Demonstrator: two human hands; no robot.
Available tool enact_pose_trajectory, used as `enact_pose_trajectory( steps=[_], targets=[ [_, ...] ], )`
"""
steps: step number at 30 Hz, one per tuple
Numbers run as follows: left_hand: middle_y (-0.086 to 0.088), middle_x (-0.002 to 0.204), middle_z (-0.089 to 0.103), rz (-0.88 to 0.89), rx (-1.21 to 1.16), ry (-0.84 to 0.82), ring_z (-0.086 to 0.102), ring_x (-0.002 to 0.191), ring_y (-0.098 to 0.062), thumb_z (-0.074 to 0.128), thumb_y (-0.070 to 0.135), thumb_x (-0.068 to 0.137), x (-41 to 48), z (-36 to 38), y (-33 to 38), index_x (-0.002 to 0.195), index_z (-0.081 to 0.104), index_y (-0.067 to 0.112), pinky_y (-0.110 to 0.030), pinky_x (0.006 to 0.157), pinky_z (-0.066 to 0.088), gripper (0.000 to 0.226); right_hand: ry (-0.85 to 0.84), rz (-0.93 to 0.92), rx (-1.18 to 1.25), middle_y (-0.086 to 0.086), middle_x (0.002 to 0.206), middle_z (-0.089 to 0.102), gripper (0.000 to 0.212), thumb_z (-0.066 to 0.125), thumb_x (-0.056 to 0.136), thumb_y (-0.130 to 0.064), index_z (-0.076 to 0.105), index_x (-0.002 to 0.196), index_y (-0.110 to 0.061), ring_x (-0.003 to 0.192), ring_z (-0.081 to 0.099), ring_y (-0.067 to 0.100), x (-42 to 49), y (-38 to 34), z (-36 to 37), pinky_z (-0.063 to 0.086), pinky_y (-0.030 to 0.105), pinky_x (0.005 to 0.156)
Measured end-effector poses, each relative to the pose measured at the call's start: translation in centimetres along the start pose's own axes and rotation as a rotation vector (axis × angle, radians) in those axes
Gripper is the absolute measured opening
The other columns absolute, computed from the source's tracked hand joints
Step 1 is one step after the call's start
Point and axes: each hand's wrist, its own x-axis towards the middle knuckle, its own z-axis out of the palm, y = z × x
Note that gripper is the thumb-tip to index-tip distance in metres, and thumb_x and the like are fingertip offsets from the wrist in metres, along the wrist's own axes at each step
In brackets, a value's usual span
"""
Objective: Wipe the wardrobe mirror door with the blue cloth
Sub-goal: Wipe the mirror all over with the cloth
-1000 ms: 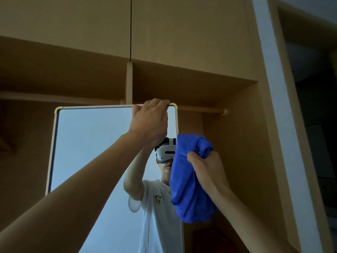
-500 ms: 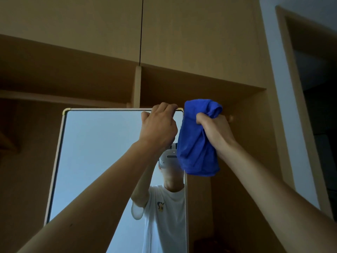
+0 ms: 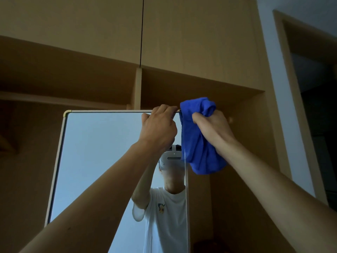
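Note:
The mirror door (image 3: 98,154) stands in front of me, a tall pane in a thin pale frame with gold corners, swung out from the wooden wardrobe. My left hand (image 3: 158,128) grips its top edge near the right corner, fingers curled over the frame. My right hand (image 3: 212,128) holds the bunched blue cloth (image 3: 198,136) at the mirror's top right corner, and the cloth hangs down over the right edge. The glass reflects a person in a white T-shirt wearing a headset.
Open wardrobe shelves (image 3: 191,88) and a vertical divider (image 3: 137,88) lie behind the mirror, with closed upper cabinet doors (image 3: 91,24) above. A hanging rail end (image 3: 230,119) shows just right of the cloth. A white wall strip (image 3: 277,88) and a dark doorway (image 3: 319,106) are at the right.
My right hand has lifted the blue cloth from beside the mirror's right edge up to its top right corner. My left hand has kept its grip on the top edge.

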Motion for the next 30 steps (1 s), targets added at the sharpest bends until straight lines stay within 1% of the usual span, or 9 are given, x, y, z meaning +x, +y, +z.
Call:
enact_pose_trajectory(
  steps=[5,10,12,14,16,20,24,27,30],
  targets=[
    [0.001,0.133,0.054,0.051,0.01,-0.041,0.045,0.127,-0.021,0.044,0.012,0.095,-0.2,-0.6,-0.2,0.144,0.044,0.024,-0.036,0.091,0.024,0.05,-0.033,-0.115,-0.34,-0.01,0.046,0.035,0.031,0.058,0.081,-0.028,0.036,0.059,-0.023,0.043,0.036,0.011,2.9,-3.3,-0.5,0.027,0.028,0.047],
    [0.002,0.148,0.046,0.027,0.058,-0.015,0.042,0.135,-0.02,0.041,0.028,0.103,-0.1,-1.3,-3.4,0.148,0.044,0.022,-0.044,0.107,0.03,0.046,-0.209,-0.042,-0.325,-0.01,0.049,0.031,0.032,0.059,0.076,-0.021,0.033,0.058,-0.025,0.046,0.031,0.011,4.2,-4.3,-1.9,0.024,0.03,0.05],
    [0.002,0.14,0.051,-0.015,0.13,0.141,0.047,0.128,-0.022,0.043,0.035,0.101,-0.2,-1.8,-6.2,0.141,0.052,0.025,-0.046,0.101,0.034,0.042,-0.212,-0.049,-0.36,-0.007,0.053,0.033,0.031,0.06,0.075,-0.02,0.034,0.059,-0.024,0.049,0.033,0.013,4.3,-4.2,-1.9,0.026,0.032,0.052],
    [0.004,0.12,0.057,-0.037,0.242,0.285,0.052,0.111,-0.021,0.047,0.039,0.098,-0.3,-2.3,-9.4,0.124,0.06,0.03,-0.042,0.087,0.035,0.03,-0.19,-0.065,-0.419,-0.006,0.054,0.035,0.029,0.06,0.075,-0.019,0.036,0.06,-0.023,0.051,0.036,0.013,4.5,-4.3,-1.7,0.027,0.032,0.052],
    [0.006,0.106,0.059,-0.054,0.306,0.32,0.053,0.097,-0.018,0.046,0.04,0.098,-0.6,-2.8,-12.1,0.111,0.062,0.034,-0.039,0.078,0.031,0.022,-0.169,-0.082,-0.487,-0.006,0.052,0.036,0.029,0.06,0.077,-0.018,0.037,0.06,-0.021,0.05,0.036,0.014,4.7,-4.7,-1.4,0.027,0.03,0.051],
    [0.011,0.103,0.064,-0.02,0.287,0.293,0.055,0.092,-0.015,0.044,0.035,0.099,-0.9,-3.7,-13.6,0.11,0.063,0.036,-0.039,0.076,0.036,0.022,-0.175,-0.139,-0.632,-0.004,0.05,0.039,0.028,0.06,0.079,-0.017,0.04,0.058,-0.018,0.048,0.038,0.015,5.0,-5.8,-0.3,0.03,0.03,0.049],
    [0.006,0.118,0.068,-0.018,0.176,0.166,0.058,0.108,-0.021,0.04,0.029,0.099,-0.9,-5.2,-13.0,0.121,0.068,0.031,-0.043,0.088,0.038,0.035,-0.191,-0.174,-0.733,-0.003,0.051,0.043,0.025,0.059,0.077,-0.021,0.044,0.058,-0.018,0.049,0.042,0.017,5.0,-6.8,1.5,0.033,0.032,0.051],
    [0.002,0.131,0.064,-0.027,0.108,0.065,0.053,0.12,-0.024,0.038,0.025,0.1,-0.9,-6.6,-12.4,0.133,0.063,0.028,-0.042,0.099,0.034,0.042,-0.214,-0.19,-0.674,-0.008,0.048,0.044,0.027,0.06,0.076,-0.023,0.043,0.056,-0.02,0.049,0.043,0.015,4.4,-7.3,3.7,0.033,0.03,0.049],
    [0.001,0.132,0.062,-0.026,0.171,0.008,0.051,0.123,-0.026,0.037,0.025,0.101,-0.9,-7.3,-11.6,0.136,0.06,0.028,-0.04,0.099,0.033,0.042,-0.23,-0.246,-0.601,-0.006,0.051,0.047,0.026,0.059,0.077,-0.023,0.043,0.055,-0.021,0.05,0.046,0.016,3.7,-8.0,6.8,0.034,0.03,0.05]
  ],
)
